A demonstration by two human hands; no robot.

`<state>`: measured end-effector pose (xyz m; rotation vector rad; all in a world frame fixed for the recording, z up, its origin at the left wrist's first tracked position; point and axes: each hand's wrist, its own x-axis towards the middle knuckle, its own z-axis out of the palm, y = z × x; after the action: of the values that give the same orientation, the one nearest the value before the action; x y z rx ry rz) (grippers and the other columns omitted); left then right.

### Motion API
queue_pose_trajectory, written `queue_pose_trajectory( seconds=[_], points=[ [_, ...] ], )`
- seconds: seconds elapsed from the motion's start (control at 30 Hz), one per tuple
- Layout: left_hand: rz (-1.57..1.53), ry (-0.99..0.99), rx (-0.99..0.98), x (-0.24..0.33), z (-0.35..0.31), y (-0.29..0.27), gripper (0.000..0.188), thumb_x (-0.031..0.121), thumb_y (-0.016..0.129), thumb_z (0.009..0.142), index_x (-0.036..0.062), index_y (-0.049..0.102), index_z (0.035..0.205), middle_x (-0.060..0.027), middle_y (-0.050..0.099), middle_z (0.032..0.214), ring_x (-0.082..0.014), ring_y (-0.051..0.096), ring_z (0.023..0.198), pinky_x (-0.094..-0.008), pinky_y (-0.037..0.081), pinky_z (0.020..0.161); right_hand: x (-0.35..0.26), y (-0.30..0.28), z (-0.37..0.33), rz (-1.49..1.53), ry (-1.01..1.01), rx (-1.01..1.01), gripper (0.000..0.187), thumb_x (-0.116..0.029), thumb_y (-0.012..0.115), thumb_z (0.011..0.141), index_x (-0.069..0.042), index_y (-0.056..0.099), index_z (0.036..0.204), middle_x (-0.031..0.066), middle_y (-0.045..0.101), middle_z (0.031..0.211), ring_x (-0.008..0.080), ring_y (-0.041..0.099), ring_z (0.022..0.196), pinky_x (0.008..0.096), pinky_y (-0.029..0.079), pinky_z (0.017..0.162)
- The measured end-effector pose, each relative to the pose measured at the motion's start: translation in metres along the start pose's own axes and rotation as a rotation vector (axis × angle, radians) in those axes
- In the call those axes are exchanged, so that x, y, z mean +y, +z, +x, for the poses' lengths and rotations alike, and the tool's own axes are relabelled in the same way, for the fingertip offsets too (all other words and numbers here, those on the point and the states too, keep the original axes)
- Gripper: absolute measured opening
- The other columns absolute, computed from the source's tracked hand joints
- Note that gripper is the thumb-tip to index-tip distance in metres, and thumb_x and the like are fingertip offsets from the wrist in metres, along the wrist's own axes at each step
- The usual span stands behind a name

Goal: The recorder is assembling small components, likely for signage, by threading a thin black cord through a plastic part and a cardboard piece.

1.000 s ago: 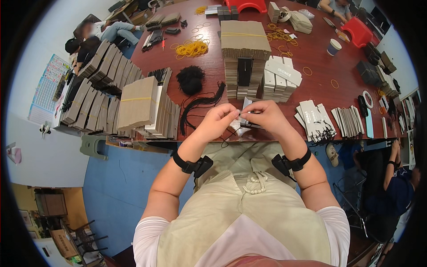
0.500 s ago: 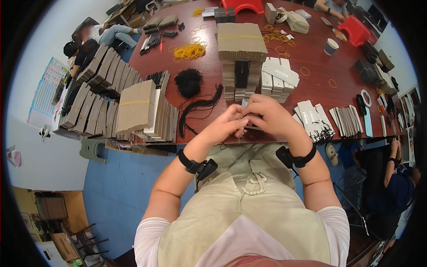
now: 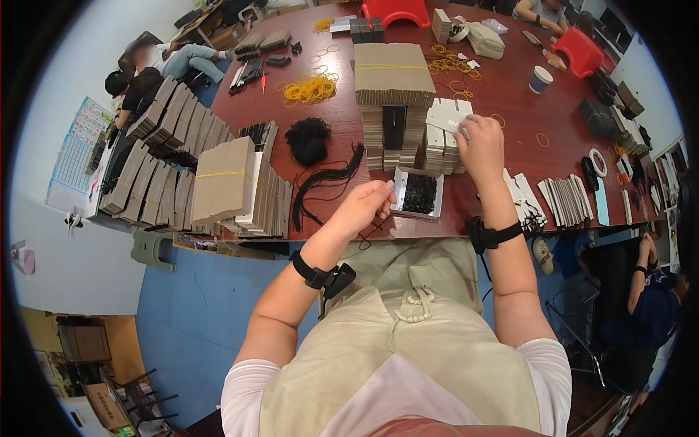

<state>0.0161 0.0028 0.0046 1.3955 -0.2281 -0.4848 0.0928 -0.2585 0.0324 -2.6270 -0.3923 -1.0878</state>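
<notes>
My left hand [image 3: 370, 205] is closed in a pinch at the near table edge, beside a small white box [image 3: 439, 212] of tiny black pieces [image 3: 419, 193]. A thin black cord [image 3: 373, 234] trails below its fingers; the pinched end is hidden. Farther right, my right hand [image 3: 483, 149] has its fingertips closed on the edge of a white card tag [image 3: 453, 122] on top of a stack of such tags [image 3: 437, 154]. A bundle of black cords [image 3: 336, 180] lies to the left of the box, with a black fluffy ball of thread [image 3: 308, 140] behind it.
A tall banded stack of grey-brown cards [image 3: 394, 69] stands beyond the box. More banded card stacks [image 3: 224, 175] line the left. White tags with black cords [image 3: 526, 200] and a row of tags [image 3: 566, 200] lie right. Yellow rubber bands [image 3: 309, 89] and a paper cup [image 3: 539, 79] are farther back.
My hands were together over the near table edge and have parted. The right hand moved right and away to the white tags; the box of black pieces now shows. My left hand stayed nearly in place.
</notes>
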Motion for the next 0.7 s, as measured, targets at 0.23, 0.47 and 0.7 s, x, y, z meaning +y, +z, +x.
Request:
queue_pose_trajectory(
  seconds=[0.23, 0.47, 0.7],
  points=[
    [-0.008, -0.046, 0.034, 0.018, -0.007, -0.002, 0.023, 0.024, 0.045, 0.096, 0.0041, 0.055, 0.092, 0.0014, 0.051, 0.070, -0.0084, 0.048, 0.065, -0.0223, 0.041, 0.061, -0.004, -0.005, 0.009, 0.104, 0.107, -0.055, 0.032, -0.005, 0.069, 0.068, -0.006, 0.060, 0.099, 0.0128, 0.058, 0.093, 0.0314, 0.053, 0.091, 0.0394, 0.043, 0.081],
    [-0.152, -0.022, 0.080, 0.017, -0.005, -0.009, 0.017, 0.020, 0.048, 0.095, 0.0049, 0.054, 0.093, 0.0006, 0.053, 0.073, -0.0086, 0.048, 0.065, -0.0207, 0.040, 0.061, 0.005, -0.006, 0.004, 0.334, 0.321, -0.204, 0.024, -0.003, 0.068, 0.070, -0.002, 0.062, 0.093, 0.0128, 0.058, 0.090, 0.0294, 0.056, 0.084, 0.0378, 0.046, 0.076],
    [-0.119, 0.003, 0.089, 0.014, -0.002, -0.012, 0.017, 0.019, 0.049, 0.095, 0.0055, 0.055, 0.087, 0.0015, 0.053, 0.072, -0.0059, 0.045, 0.060, -0.0188, 0.038, 0.055, -0.010, -0.006, 0.002, 0.091, 0.280, -0.203, 0.024, -0.011, 0.071, 0.070, -0.001, 0.063, 0.090, 0.0163, 0.058, 0.094, 0.0325, 0.056, 0.091, 0.0398, 0.045, 0.081]
  ],
)
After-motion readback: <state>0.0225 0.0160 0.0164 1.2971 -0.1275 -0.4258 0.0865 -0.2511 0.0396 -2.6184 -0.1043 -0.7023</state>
